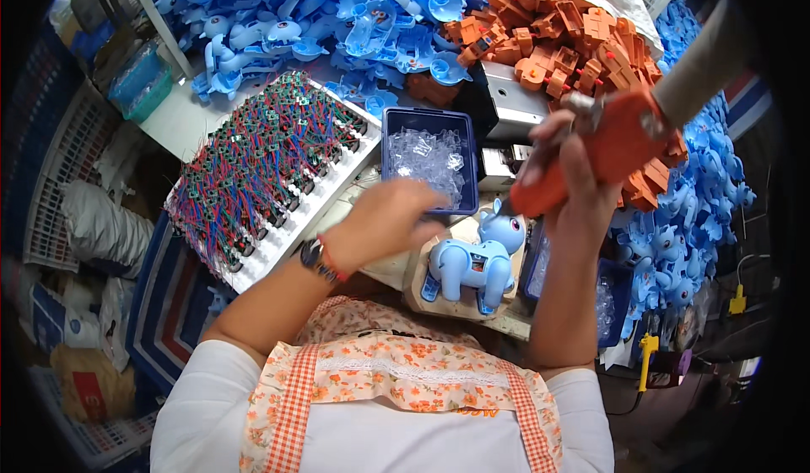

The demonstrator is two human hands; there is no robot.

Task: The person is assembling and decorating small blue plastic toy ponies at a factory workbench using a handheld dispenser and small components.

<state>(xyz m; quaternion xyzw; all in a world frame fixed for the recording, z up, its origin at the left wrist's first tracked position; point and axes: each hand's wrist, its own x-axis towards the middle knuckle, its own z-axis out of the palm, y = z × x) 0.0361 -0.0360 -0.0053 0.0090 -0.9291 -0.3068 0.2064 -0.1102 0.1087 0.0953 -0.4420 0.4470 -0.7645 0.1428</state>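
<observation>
My right hand (575,173) is wrapped round an orange-red power screwdriver (612,144), held tilted with its dark tip pointing down to the left. Close to that tip is the head of a light blue toy pony (477,262), which lies on its side on a pale block (422,297). An opening in the pony's body shows small parts inside. Motion blurs my left hand (392,220), between the pony and a dark blue bin (386,165) of clear plastic pieces (426,156); its fingers are too smeared to read.
On the left, a white foam tray (274,258) carries many wired circuit boards (270,148). Blue toy shells (337,17) are heaped at the back and orange plastic parts (582,38) at back right. More blue shells (675,254) hang at right, beside another dark blue bin (620,291).
</observation>
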